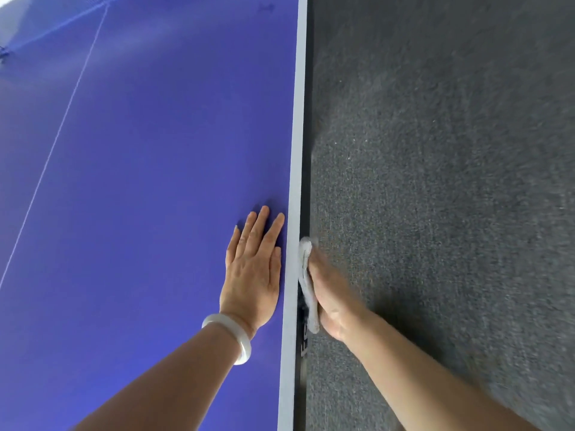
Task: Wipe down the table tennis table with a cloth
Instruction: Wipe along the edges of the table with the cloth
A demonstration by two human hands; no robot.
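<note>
The left hand (253,275) lies flat, fingers straight, on the blue table tennis table (149,181), just inside its white edge stripe (296,144). Just outside that stripe, the blurred right hand (331,295) presses the white cloth (306,276) against the table's side, fingers seemingly straight.

The light is even and quite bright; it seems to come from above and the far left, where a pale glare lies on the blue table (149,35). The left hand (253,269) is sharp, with a small soft shadow at its fingertips (264,210). The right hand (333,293) and the cloth (306,275) are smeared by motion blur. The grey carpet (435,181) is streaked near the right edge, and the table's lines bend slightly.
</note>
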